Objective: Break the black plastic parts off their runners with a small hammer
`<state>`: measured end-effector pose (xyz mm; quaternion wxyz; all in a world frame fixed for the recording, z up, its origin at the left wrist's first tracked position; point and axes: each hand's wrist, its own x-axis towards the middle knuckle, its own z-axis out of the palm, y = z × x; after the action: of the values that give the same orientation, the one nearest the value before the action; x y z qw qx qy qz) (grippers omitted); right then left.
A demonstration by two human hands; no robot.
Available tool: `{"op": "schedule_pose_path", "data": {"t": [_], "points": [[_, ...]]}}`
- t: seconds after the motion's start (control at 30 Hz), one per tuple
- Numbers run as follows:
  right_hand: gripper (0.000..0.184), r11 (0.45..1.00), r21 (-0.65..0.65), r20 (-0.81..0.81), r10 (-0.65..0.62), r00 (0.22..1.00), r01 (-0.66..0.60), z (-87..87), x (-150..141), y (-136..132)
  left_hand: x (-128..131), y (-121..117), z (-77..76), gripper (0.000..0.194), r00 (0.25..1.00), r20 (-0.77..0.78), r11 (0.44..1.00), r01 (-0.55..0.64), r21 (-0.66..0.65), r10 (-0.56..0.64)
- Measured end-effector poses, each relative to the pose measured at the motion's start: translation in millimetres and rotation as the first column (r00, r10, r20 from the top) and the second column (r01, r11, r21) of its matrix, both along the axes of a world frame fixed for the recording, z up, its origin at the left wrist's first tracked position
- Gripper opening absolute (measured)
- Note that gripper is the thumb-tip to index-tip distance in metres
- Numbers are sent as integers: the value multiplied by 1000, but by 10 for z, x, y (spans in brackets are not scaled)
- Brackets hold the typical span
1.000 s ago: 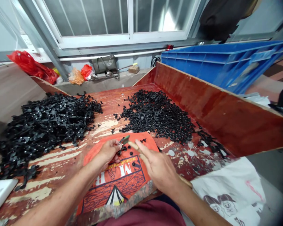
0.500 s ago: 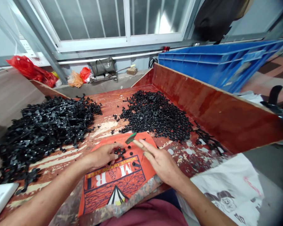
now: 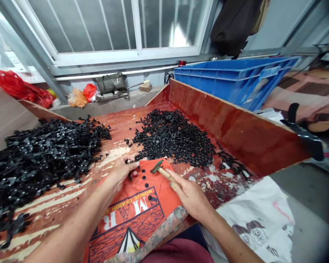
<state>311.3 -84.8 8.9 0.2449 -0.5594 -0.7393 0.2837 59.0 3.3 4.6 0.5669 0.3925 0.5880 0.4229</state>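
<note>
My right hand (image 3: 190, 191) is closed around the pale wooden handle of a small hammer (image 3: 163, 171), whose green-edged metal head is raised over an orange printed cloth (image 3: 164, 195). At the cloth's upper left edge, my left hand (image 3: 122, 171) has its fingers curled, with small black plastic parts (image 3: 130, 174) showing between and below them; how many is hidden. Several round black caps (image 3: 144, 178) lie in a loose line on the cloth, between my two hands.
A large heap of long black plastic parts (image 3: 52, 149) fills the left side of the table. Behind the cloth spreads a pile of smaller black pieces (image 3: 175, 137). A red-brown board (image 3: 222, 113) walls the right side, with a blue crate (image 3: 208, 80) beyond it.
My left hand has gathered loose black pieces from the cloth and drawn them toward its upper left edge. The hammer head has turned in my right hand. The view has swung right.
</note>
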Motion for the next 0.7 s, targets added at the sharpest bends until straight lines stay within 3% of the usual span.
{"op": "schedule_pose_path", "data": {"t": [0.37,0.57,0.7], "points": [[52,1000,-27,36,17,999,-16,26,16,38,121,68,-189,42,997,-37,997,71,-12,-71],[52,999,-16,68,29,997,-28,9,7,58,93,36,-283,37,992,-52,991,117,68,-113],[50,999,19,156,-30,987,27,46,-57,106,109,-7,-279,27,986,-135,984,115,139,-96]]}}
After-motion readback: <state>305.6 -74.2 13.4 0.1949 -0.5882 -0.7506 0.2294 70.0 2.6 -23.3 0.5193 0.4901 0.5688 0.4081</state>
